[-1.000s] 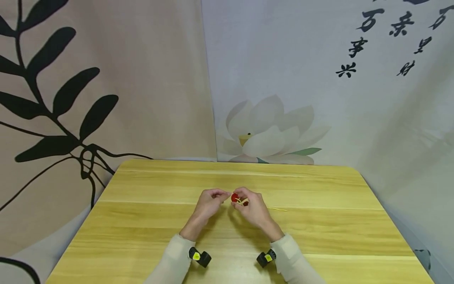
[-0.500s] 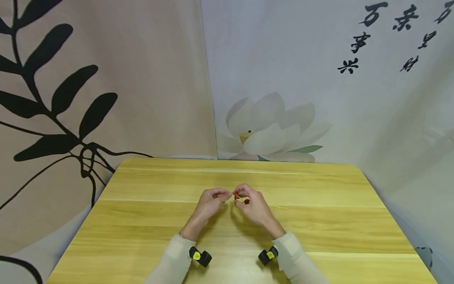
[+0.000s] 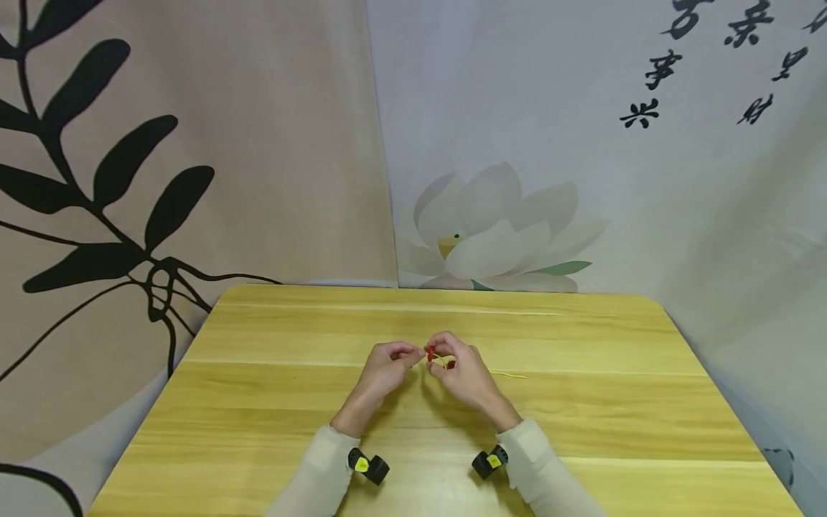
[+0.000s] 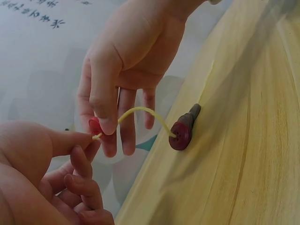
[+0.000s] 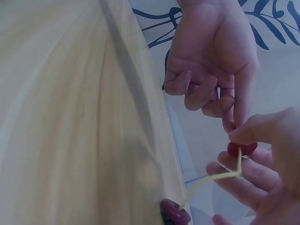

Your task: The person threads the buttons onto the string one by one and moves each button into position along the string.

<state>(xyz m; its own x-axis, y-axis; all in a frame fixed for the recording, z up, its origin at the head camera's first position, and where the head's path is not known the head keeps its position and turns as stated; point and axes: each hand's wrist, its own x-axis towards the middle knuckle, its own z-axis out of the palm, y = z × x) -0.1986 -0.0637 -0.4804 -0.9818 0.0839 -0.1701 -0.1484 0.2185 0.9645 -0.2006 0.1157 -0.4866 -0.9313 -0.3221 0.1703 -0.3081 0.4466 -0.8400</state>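
Note:
Near the table's middle, my left hand [image 3: 385, 370] and right hand [image 3: 466, 373] meet fingertip to fingertip. Between right thumb and finger I hold a bright red button [image 4: 94, 125], seen edge-on in the head view. My left thumb and finger pinch the short end of a yellow cord [image 4: 140, 108] at that button's face. From there the cord arcs to a dark red button [image 4: 180, 136] with several holes. Grey-brown pieces [image 4: 191, 116] sit right behind the dark red one, strung in line. In the right wrist view, the right thumb partly covers the bright red button [image 5: 242, 148].
The wooden table [image 3: 258, 431] spreads out around both hands. The cord's free tail [image 3: 509, 374] trails to the right of the right hand. A small camera is strapped to each wrist. Printed cloth [image 3: 291, 143] hangs behind the table.
The bright red button has turned from showing its face to edge-on in the head view. The right hand has shifted slightly up, and the left fingertips now touch at the button.

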